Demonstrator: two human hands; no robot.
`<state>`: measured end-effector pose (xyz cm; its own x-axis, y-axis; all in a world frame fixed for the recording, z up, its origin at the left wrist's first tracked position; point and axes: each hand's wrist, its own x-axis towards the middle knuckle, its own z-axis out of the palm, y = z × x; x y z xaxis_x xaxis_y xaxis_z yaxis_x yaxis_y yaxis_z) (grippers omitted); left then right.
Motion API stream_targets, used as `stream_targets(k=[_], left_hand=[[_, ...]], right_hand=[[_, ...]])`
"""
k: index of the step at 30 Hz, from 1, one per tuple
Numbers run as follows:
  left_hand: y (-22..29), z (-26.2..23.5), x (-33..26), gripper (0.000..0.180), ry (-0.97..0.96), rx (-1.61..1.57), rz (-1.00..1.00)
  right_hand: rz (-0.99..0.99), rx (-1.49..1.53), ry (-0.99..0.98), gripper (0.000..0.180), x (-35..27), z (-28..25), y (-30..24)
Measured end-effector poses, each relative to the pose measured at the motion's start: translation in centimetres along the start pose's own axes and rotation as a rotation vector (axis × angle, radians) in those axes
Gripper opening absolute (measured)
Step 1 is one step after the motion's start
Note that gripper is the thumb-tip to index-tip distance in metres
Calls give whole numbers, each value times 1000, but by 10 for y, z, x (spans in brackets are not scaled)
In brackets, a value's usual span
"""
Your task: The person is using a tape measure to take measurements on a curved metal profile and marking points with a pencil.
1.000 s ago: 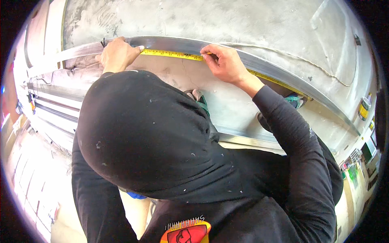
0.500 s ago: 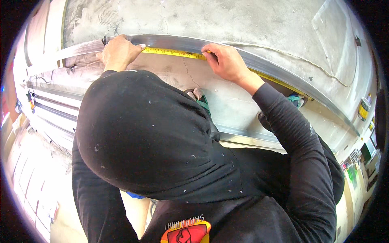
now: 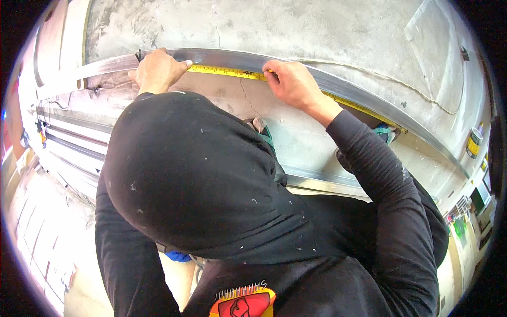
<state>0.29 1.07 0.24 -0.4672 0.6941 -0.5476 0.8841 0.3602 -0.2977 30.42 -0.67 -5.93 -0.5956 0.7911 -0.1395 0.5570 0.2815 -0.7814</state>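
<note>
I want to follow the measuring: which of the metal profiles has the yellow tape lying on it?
The long one both hands rest on, left hand, right hand, with the yellow tape between them; the others lie bare.

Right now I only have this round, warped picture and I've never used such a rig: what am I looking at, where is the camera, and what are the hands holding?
The picture comes from a wide fisheye camera worn on a person's head, looking down, so straight edges bend. The big dark shape is the person's black hood. There is no machine, only two bare hands. The left hand presses one end of a yellow measuring tape onto a long grey metal rail. The right hand pinches the tape further along. The rail lies on a grey concrete surface. A second metal rail lies nearer the body, and a thin pale cord trails across the concrete.
</note>
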Motion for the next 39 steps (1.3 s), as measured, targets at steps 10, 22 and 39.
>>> stream_targets(k=[10,22,39], left_hand=[[1,-2,-3,64,0,-18,-10],[1,-3,-4,66,17,-10,19],[-1,-1,0,66,6,-14,26]], right_hand=[[-9,-11,10,13,3,-4,-7],[76,76,-17,17,6,-6,-2],[60,-11,-46,13,8,-5,-6]])
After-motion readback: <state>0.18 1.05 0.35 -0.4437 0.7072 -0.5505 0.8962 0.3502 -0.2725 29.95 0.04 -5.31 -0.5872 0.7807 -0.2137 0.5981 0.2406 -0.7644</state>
